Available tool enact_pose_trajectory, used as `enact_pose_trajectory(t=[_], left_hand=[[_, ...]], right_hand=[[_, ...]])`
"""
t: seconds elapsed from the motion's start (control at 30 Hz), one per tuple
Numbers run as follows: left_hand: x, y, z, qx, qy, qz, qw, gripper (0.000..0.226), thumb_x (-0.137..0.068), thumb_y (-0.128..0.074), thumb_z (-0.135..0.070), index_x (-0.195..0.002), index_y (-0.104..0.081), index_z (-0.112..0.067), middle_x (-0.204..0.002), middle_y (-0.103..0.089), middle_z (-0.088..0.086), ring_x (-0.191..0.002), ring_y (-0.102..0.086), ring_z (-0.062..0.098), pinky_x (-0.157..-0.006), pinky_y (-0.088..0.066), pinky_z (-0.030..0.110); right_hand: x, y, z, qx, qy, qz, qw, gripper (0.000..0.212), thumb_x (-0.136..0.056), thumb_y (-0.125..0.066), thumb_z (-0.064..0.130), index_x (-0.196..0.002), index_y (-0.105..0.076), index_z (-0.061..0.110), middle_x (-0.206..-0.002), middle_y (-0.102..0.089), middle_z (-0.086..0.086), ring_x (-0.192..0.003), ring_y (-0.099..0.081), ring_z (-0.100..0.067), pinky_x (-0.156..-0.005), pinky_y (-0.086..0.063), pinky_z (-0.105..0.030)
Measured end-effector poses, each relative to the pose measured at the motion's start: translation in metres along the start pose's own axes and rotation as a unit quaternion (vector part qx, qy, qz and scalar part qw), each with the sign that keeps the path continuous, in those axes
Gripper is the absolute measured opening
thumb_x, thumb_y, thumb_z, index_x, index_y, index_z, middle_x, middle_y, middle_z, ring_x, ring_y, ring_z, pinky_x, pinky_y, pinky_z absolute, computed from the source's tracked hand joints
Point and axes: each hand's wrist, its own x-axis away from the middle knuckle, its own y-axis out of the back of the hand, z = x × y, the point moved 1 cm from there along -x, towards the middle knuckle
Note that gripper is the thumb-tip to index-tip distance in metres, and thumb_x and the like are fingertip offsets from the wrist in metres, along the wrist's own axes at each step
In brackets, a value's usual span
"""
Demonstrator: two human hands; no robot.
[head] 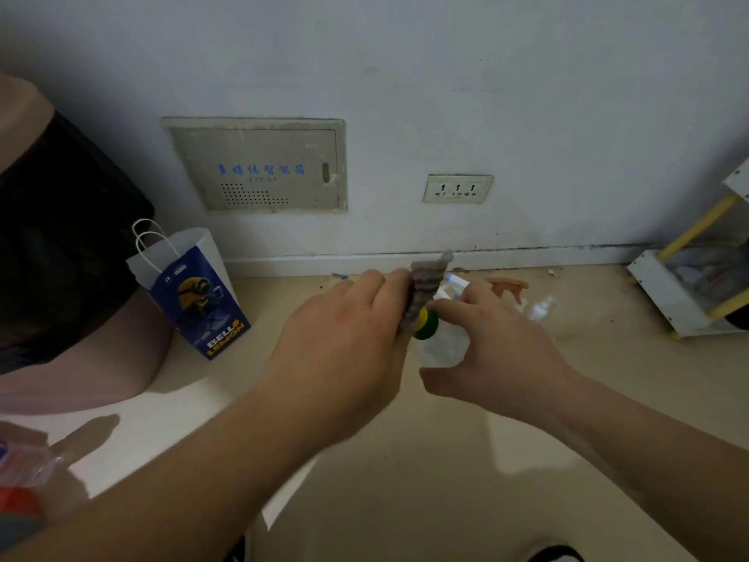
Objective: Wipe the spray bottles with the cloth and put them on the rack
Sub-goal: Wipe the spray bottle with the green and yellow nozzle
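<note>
My left hand (348, 330) holds a grey cloth (425, 285) that hangs down against a clear spray bottle (441, 342) with a green and yellow collar. My right hand (490, 342) grips that bottle from the right, fingers curled around its body above the floor. Behind my hands a second clear bottle with an orange trigger (527, 298) lies on the floor near the baseboard. A white part of a sprayer head (456, 282) shows just past the cloth. The white rack with yellow bars (689, 285) stands at the right against the wall.
A blue and white paper bag (194, 290) stands at the left by the wall. A pink bin with a black liner (60, 257) fills the far left. A wall socket (457, 189) and a metal panel (259, 166) are on the wall. A blurred red-capped object (20, 496) sits bottom left.
</note>
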Motion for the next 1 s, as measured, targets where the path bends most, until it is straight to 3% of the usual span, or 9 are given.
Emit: enact_pose_trajectory(t=[0.2,0.3,0.4,0.5,0.6,0.7,0.77,0.87,1.0], left_hand=[[-0.016,0.016,0.025,0.437,0.208,0.023,0.875,0.036,-0.105,-0.04,-0.048,-0.098,-0.064,-0.021,-0.088,-0.071,0.006,-0.074,-0.068,0.007,-0.059,-0.057,0.022],[-0.016,0.013,0.02,0.549,0.25,0.023,0.797,0.028,-0.105,-0.044,-0.042,-0.092,-0.064,-0.029,-0.07,-0.074,-0.017,-0.061,-0.069,-0.005,-0.047,-0.05,0.011],[-0.019,0.011,0.028,0.627,0.297,0.045,0.718,0.022,-0.101,-0.053,-0.041,-0.094,-0.069,-0.027,-0.091,-0.08,-0.007,-0.081,-0.075,0.008,-0.07,-0.059,0.027],[-0.019,0.009,0.034,0.662,0.28,0.079,0.691,0.029,-0.096,-0.059,-0.041,-0.112,-0.073,-0.021,-0.111,-0.079,0.003,-0.103,-0.075,0.021,-0.093,-0.054,0.038],[-0.018,0.014,0.039,0.608,0.239,0.131,0.745,0.031,-0.081,-0.064,-0.045,-0.105,-0.078,-0.031,-0.108,-0.079,-0.001,-0.101,-0.075,0.019,-0.092,-0.056,0.039],[-0.017,0.016,0.04,0.374,0.102,0.175,0.905,0.015,-0.095,-0.063,-0.045,-0.107,-0.071,-0.041,-0.096,-0.076,-0.003,-0.09,-0.074,0.02,-0.086,-0.06,0.044],[-0.016,0.009,0.033,0.135,-0.014,0.154,0.979,0.034,-0.099,-0.044,-0.062,-0.122,-0.06,-0.043,-0.097,-0.071,-0.01,-0.087,-0.068,0.014,-0.078,-0.059,0.042],[-0.018,0.0,0.018,0.006,-0.025,0.073,0.997,0.062,-0.095,-0.013,-0.074,-0.12,-0.056,-0.038,-0.096,-0.065,-0.011,-0.084,-0.063,0.014,-0.074,-0.055,0.04],[-0.032,-0.002,0.023,0.195,0.157,0.062,0.966,0.058,-0.107,-0.024,-0.055,-0.089,-0.066,-0.019,-0.076,-0.065,0.003,-0.075,-0.064,0.021,-0.072,-0.054,0.036]], right_hand=[[-0.003,0.008,-0.005,-0.19,-0.024,0.051,0.98,0.045,-0.061,-0.082,0.053,-0.103,-0.067,0.049,-0.098,-0.068,0.009,-0.088,-0.068,-0.01,-0.08,-0.061,-0.047],[-0.001,0.01,-0.003,-0.196,-0.02,0.07,0.978,0.054,-0.056,-0.074,0.063,-0.105,-0.068,0.041,-0.097,-0.07,0.008,-0.088,-0.07,-0.011,-0.08,-0.062,-0.047],[0.002,0.013,-0.001,-0.221,-0.024,0.11,0.969,0.054,-0.059,-0.076,0.062,-0.106,-0.068,0.036,-0.095,-0.074,0.006,-0.083,-0.075,-0.012,-0.075,-0.065,-0.046],[0.004,0.016,0.0,-0.223,-0.025,0.142,0.964,0.043,-0.066,-0.08,0.057,-0.098,-0.069,0.03,-0.089,-0.074,0.004,-0.076,-0.075,-0.013,-0.072,-0.064,-0.049],[0.007,0.017,0.003,-0.19,-0.023,0.155,0.969,0.041,-0.066,-0.08,0.059,-0.099,-0.068,0.037,-0.09,-0.073,0.007,-0.078,-0.073,-0.009,-0.075,-0.064,-0.044],[0.01,0.016,0.007,-0.149,-0.024,0.159,0.976,0.038,-0.06,-0.076,0.064,-0.09,-0.063,0.044,-0.086,-0.071,0.011,-0.077,-0.07,-0.006,-0.071,-0.063,-0.035],[0.012,0.013,0.011,-0.112,-0.014,0.157,0.981,0.035,-0.061,-0.073,0.064,-0.085,-0.06,0.042,-0.082,-0.068,0.01,-0.076,-0.068,-0.005,-0.069,-0.06,-0.033],[0.011,0.012,0.012,-0.106,-0.01,0.147,0.983,0.034,-0.062,-0.072,0.064,-0.088,-0.06,0.045,-0.084,-0.066,0.013,-0.079,-0.066,-0.005,-0.071,-0.058,-0.033],[0.007,0.018,0.012,-0.075,0.0,0.129,0.989,0.042,-0.064,-0.072,0.071,-0.096,-0.059,0.047,-0.098,-0.058,0.013,-0.091,-0.06,-0.008,-0.08,-0.057,-0.038]])
